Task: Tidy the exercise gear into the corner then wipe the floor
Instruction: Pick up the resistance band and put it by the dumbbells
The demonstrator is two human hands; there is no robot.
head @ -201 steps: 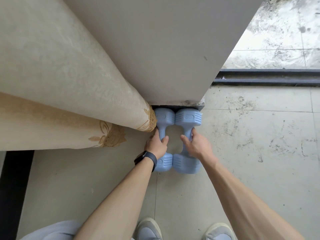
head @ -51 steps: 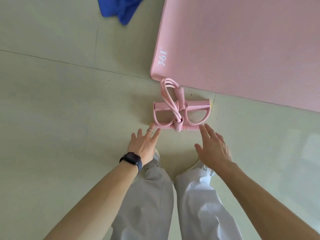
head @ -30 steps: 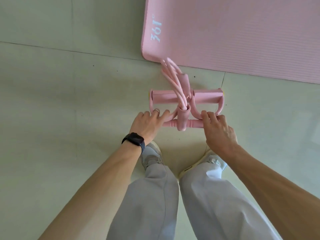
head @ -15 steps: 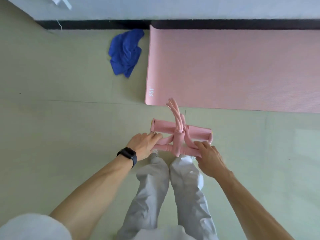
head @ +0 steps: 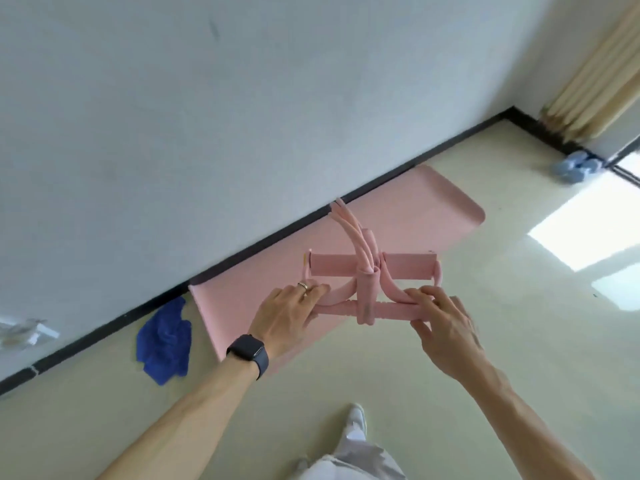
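Both hands gripped the pink pedal puller [head: 370, 271] off the floor: left hand [head: 289, 315] closed on its near bar, right hand [head: 441, 327] likewise. Pink mat [head: 433, 209] lay at 12 o'clock; dumbbells [head: 576, 169] at 2 o'clock; blue cloth [head: 164, 344] at 9 o'clock.

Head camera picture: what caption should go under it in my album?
Both hands carry a pink pull-rope exerciser above the pink mat, blue dumbbells in the corner.

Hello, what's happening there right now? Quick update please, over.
Both hands, left hand and right hand, grip pink pull-rope exerciser, lifted. Dumbbells already in corner. Pink mat, blue cloth on floor.
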